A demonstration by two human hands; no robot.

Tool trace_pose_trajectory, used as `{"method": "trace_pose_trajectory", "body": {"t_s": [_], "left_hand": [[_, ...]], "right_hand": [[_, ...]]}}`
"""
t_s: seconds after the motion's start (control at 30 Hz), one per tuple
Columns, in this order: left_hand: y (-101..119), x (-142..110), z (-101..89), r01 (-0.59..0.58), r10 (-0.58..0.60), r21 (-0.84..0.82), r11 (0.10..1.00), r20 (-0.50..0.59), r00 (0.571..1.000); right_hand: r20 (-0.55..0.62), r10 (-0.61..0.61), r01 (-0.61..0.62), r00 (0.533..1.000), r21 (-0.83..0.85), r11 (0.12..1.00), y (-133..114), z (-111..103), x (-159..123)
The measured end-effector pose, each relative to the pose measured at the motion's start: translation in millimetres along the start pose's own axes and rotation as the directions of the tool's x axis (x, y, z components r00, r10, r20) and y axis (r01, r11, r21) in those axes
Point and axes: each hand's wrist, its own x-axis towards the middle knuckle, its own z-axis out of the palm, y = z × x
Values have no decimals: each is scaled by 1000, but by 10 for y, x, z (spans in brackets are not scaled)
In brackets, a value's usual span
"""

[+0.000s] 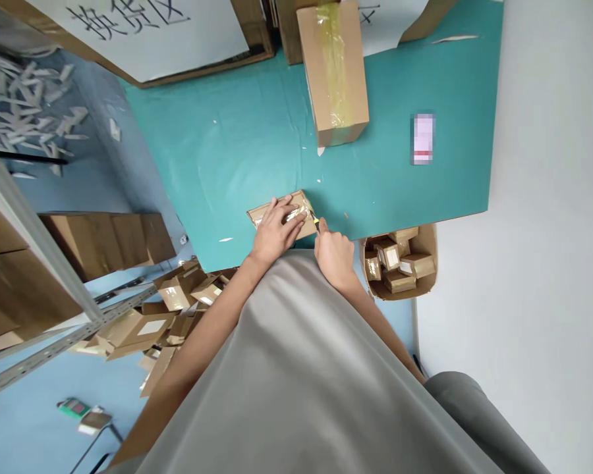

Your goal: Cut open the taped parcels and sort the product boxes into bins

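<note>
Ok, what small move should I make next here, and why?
I'd probably slide the left hand slightly toward the left end of the small box: that hand's fingertips lie close to the tip of the cutter held in the right hand, at the box's taped right end.

One head-worn camera looks forward and steeply down — over the wearer's grey garment (296, 355) — with left hand (275, 234) and right hand (335, 255) near mid-frame, teal tabletop (227, 145) beyond.

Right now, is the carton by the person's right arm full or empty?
The carton is not empty: several small boxes show through its open top. How deep they go is hidden.
</note>
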Motion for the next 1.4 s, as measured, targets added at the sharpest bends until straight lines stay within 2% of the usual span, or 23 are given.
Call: {"method": "trace_pose_trajectory", "body": {"t_s": [0.13, 0.27, 0.43, 0.53, 0.67, 0.77, 0.87, 1.0, 1.1, 1.2, 1.27, 1.33, 1.4], "left_hand": [[0, 18, 1, 20, -20, 15, 1000, -27, 999], [35, 41, -37, 59, -59, -9, 998, -11, 998], [96, 24, -49, 93, -92, -42, 995, 14, 996], [128, -4, -28, 81, -80, -43, 996, 18, 997], [114, -17, -37, 81, -81, -7, 997, 9, 997], [24, -69, -88, 99, -97, 39, 994, -40, 994], [-111, -242, -161, 109, -102, 76, 991, -85, 991], [-253, -635, -293, 175, -165, 92, 980, -113, 980], [-272, -943, -410, 238, -218, 103, 966, -170, 961], [-225, -1185, -510, 313, -275, 102, 944, -282, 919], [-177, -1298, -558, 381, -330, 73, 922, -368, 869], [-134, -1376, -594, 444, -391, 20, 896, -440, 808], [-114, -1431, -620, 491, -463, -73, 868, -476, 748]], "right_hand": [[1, -54, 54, 999, -6, 998, 93, 6, -7], [-34, -112, 112, 993, 9, 994, 71, -23, 95], [-32, -73, 73, 997, 19, 997, -6, 2, 234], [9, -52, 52, 999, -2, 999, 12, -10, 158], [48, -86, 86, 995, -6, 996, 107, -108, -116], [-41, -103, 104, 994, 16, 995, 263, -70, -134], [-209, -2, 9, 978, 32, 999, 527, 157, 277], [-217, 141, -130, 966, 65, 989, 918, 535, 1153], [-245, 202, -180, 948, 108, 978, 1109, 696, 1576], [-287, 198, -165, 937, 137, 977, 1169, 742, 1725], [-309, 180, -132, 934, 170, 977, 1120, 754, 1753], [-306, 166, -92, 937, 243, 966, 981, 783, 1770], [-231, 122, -25, 965, 384, 923, 754, 843, 1779]]}}
